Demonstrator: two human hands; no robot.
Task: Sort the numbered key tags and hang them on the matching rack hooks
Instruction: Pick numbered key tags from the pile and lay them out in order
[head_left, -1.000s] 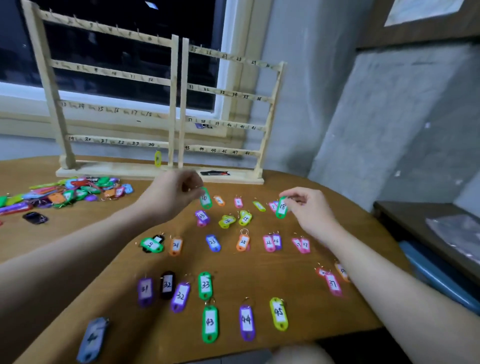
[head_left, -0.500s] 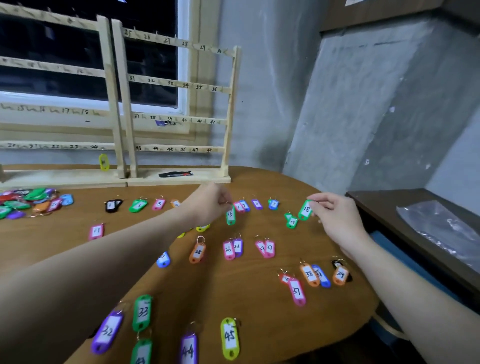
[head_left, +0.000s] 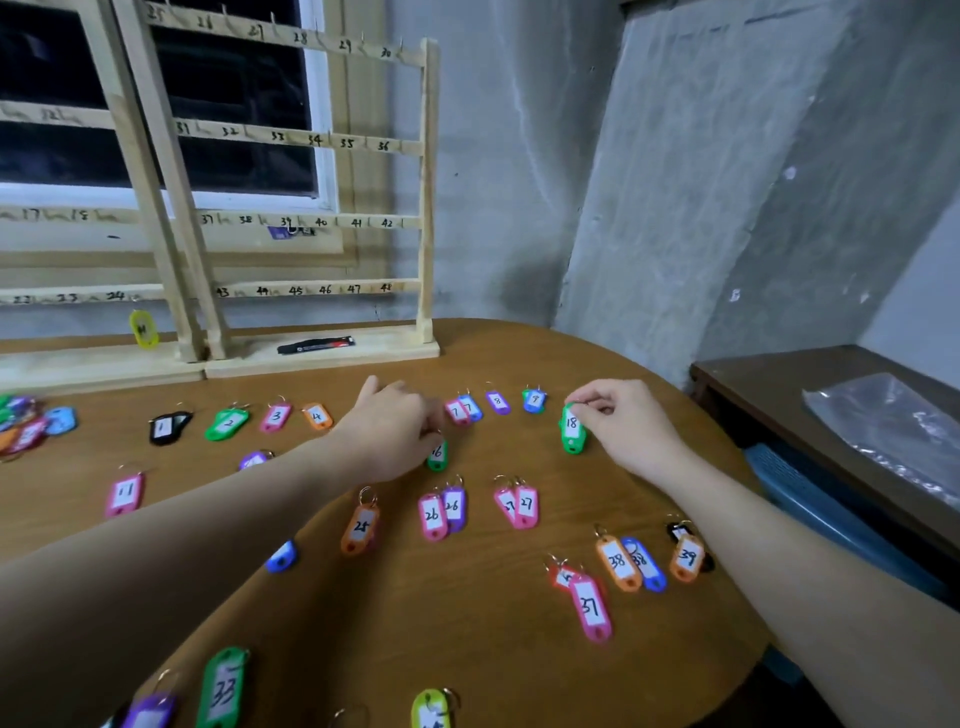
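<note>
Tag 18 (head_left: 571, 427) pinched in R hand (head_left: 621, 423) grip; L hand (head_left: 397, 434) grip holds tag 16 (head_left: 437, 456).

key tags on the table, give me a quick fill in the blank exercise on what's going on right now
1. The right hand pinches a green tag numbered ____.
2. The left hand holds a green tag numbered ____.
3. The one tag already hanging on the rack, under hook 24, is ____ in colour.
4. The pink tag nearest the table's front edge reads ____.

Missing words: 18; 16; yellow; 37
</note>
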